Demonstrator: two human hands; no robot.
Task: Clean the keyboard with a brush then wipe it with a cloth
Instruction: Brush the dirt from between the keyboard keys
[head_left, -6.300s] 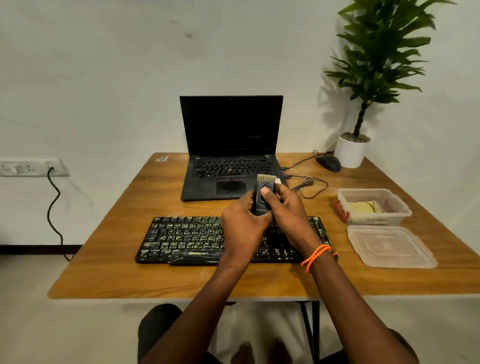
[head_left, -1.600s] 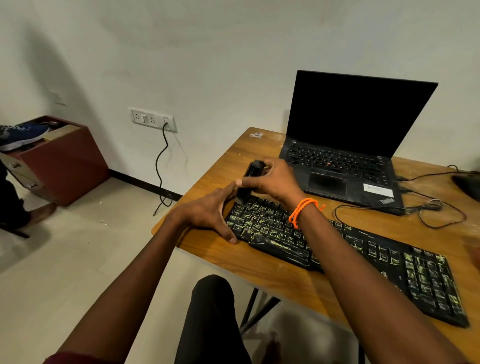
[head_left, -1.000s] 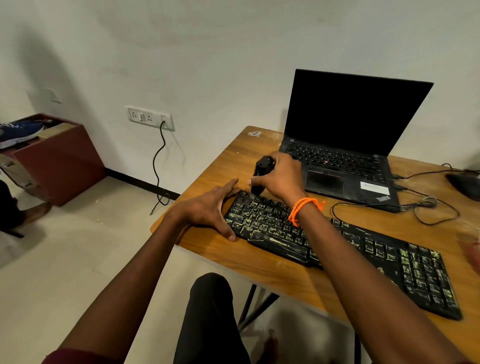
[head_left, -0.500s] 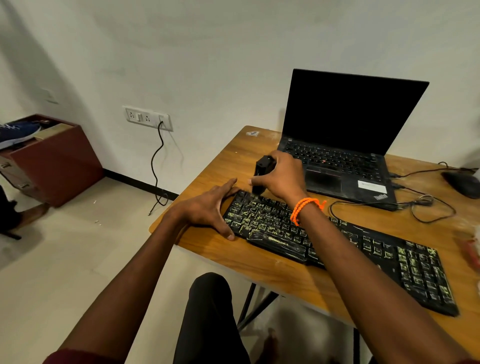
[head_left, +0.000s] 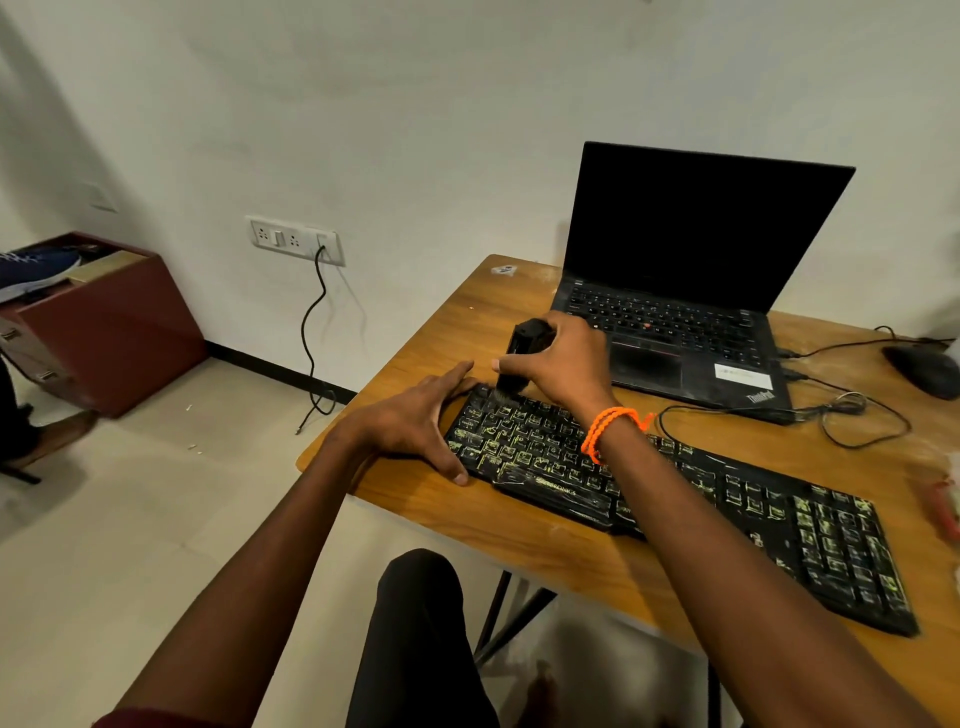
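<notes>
Pale floor (head_left: 130, 519) fills the whole lower left of the frame, open room all the way to the red cabinet (head_left: 109, 322) at the left edge. The wooden bench (head_left: 519, 530) juts in from the right, its rounded corner at centre frame, its near edge running down to the lower right. The laptop (head_left: 691, 291) stands open at upper right, screen dark. The black keyboard (head_left: 675, 499) lies slanted across the bench, its left end close to that bench corner, bare wood along its front. Left hand (head_left: 415, 421), fingers spread and straight, braces the keyboard's left end, thumb at the near corner. Right hand (head_left: 558, 364), just above and right of it, is curled tight round the black brush (head_left: 519, 358), held upright, bristles down on the keyboard's top-left keys. An orange wristband (head_left: 610, 428) rings the right wrist.
</notes>
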